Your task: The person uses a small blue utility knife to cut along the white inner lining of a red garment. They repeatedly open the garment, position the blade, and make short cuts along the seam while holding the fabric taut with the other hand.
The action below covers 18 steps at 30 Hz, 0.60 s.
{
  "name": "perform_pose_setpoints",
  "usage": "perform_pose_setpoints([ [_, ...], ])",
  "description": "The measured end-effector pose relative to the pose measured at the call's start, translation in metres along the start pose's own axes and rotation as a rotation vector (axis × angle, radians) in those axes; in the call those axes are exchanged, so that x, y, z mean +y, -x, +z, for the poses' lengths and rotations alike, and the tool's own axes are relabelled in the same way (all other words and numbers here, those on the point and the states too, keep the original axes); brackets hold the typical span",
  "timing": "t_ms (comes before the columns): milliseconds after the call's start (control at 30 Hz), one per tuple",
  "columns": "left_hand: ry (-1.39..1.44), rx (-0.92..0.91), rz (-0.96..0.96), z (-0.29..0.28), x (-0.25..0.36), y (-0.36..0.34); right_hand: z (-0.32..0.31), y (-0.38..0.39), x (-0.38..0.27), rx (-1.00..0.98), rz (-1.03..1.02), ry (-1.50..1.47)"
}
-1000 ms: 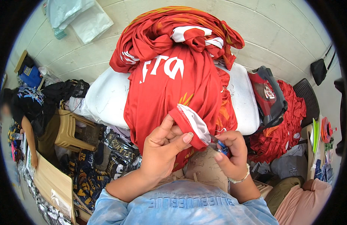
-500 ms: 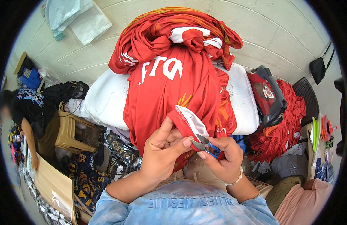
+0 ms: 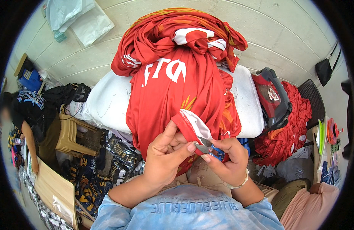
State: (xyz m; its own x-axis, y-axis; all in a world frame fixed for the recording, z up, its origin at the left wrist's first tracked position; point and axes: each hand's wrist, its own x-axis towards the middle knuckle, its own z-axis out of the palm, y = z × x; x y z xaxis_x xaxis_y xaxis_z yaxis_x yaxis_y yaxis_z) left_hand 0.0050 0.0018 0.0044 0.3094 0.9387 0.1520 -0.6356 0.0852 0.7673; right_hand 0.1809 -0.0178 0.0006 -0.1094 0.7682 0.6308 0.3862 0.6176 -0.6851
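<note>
My left hand (image 3: 163, 155) pinches the edge of a red garment (image 3: 184, 125) whose white inner side shows, with a line of stitching along its band. In my right hand (image 3: 232, 159) is a pair of thread snips (image 3: 219, 153) with blue handles and short grey blades. The blades are parted and point left, at the garment's edge beside my left thumb. Beyond my hands, a heap of red jerseys (image 3: 161, 103) with white lettering and yellow-orange patterns drapes over a white padded surface (image 3: 108, 101) and hangs toward me.
A brown plastic stool (image 3: 73, 136) and dark printed garments (image 3: 89, 188) lie to the left, near a person at a wooden board (image 3: 56, 188). At the right are a red-and-grey bag (image 3: 270, 96) and more red fabric (image 3: 284, 130). Someone in pink (image 3: 311, 209) sits at lower right.
Both hands keep nearly the same place and grip. The snips have tilted very slightly at the garment's edge.
</note>
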Motion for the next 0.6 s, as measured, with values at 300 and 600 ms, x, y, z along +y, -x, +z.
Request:
perform_pose_setpoints([
  [300,0.014,-0.005,0.024,-0.0019,-0.0024,0.0009,0.0003,0.0000,-0.0010,-0.020,0.044,-0.025],
  [600,-0.008,0.036,0.010,-0.0015,-0.0028,-0.0002,0.0061,-0.0021,-0.0020,0.048,0.141,-0.141],
])
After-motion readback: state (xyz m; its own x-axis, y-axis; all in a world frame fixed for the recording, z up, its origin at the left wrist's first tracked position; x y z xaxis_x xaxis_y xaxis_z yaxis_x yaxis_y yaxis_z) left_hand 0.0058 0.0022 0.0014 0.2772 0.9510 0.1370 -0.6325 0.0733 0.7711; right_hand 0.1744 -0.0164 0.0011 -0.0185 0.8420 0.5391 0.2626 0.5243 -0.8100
